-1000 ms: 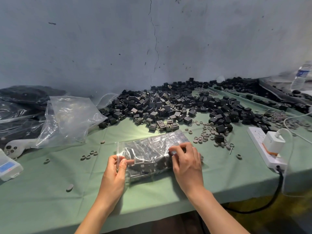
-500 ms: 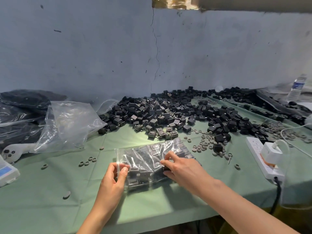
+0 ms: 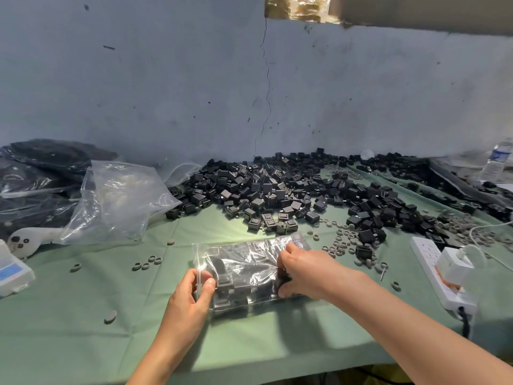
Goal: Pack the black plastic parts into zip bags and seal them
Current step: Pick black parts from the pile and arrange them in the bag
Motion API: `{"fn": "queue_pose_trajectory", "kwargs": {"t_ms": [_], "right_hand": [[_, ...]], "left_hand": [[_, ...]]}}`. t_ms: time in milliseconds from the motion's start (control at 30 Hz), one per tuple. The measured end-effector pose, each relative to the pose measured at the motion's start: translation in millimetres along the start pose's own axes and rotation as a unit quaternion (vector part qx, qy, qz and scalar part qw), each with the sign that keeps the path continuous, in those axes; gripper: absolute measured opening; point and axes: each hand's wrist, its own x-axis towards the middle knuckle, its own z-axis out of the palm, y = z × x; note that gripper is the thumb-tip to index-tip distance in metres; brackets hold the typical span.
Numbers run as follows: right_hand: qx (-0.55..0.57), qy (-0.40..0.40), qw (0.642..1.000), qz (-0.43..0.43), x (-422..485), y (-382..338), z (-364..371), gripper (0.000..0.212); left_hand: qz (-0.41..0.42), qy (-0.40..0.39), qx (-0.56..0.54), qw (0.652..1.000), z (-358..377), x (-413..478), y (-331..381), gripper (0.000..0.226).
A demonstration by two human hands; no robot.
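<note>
One zip bag (image 3: 249, 270): lies flat on the green table (image 3: 83, 329) near its front edge, stuffed with black parts (image 3: 236, 287), mouth toward the left.
Left hand (image 3: 191, 298): thumb and fingers pinch the zip strip at the bag's left end.
Right hand (image 3: 308, 273): fingers curled over the bag's right end, gripping film and the parts beneath.
Seal risk: a bulging part near the mouth could hold the strip apart (whether the tracks are mated cannot be told), leaving a gap.
Spill risk: squeezing from the right may push parts out through that gap.
Loose pile (image 3: 277, 190): just behind the bag; strays or grey rings (image 3: 341, 243) could get mixed in.
</note>
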Motion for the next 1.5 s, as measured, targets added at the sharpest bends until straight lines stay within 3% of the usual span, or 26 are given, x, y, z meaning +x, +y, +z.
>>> {"fn": "queue_pose_trajectory", "kwargs": {"t_ms": [233, 433, 567, 733, 967, 1200, 1267, 1400, 1500], "right_hand": [[0.068, -0.061, 0.996, -0.02, 11, 3, -18, 0.052], [0.04, -0.126, 0.99, -0.056, 15, 9, -39, 0.04], [0.112, -0.085, 0.988, -0.067, 13, 5, -45, 0.042], [0.105, -0.02, 0.992, -0.072, 17, -12, -34, 0.031], [0.157, -0.041, 0.985, -0.06, 18, -8, -32, 0.027], [0.251, 0.045, 0.966, -0.033, 16, -3, -11, 0.02], [0.342, 0.084, 0.936, 0.004, 18, 0, -4, 0.019], [0.589, 0.113, 0.795, 0.087, 19, 1, -7, 0.026], [0.662, 0.14, 0.728, 0.112, 19, 2, -10, 0.027]], "left_hand": [[-0.005, 0.0, 0.002, 1.0, 0, 0, 0, 0.007], [-0.011, -0.003, 0.0, 1.0, -2, 1, 2, 0.009], [-0.014, -0.01, -0.02, 1.0, -4, 0, 5, 0.01], [-0.024, -0.042, -0.059, 0.997, -4, -2, 9, 0.01], [-0.019, -0.029, -0.063, 0.997, -4, -2, 6, 0.013], [-0.024, -0.032, -0.08, 0.996, -3, 0, 4, 0.018], [-0.022, -0.013, -0.066, 0.997, -2, 0, 2, 0.015], [-0.015, -0.027, -0.085, 0.996, -2, 1, 1, 0.012], [-0.005, -0.042, -0.113, 0.993, -3, 0, 4, 0.013]]}}
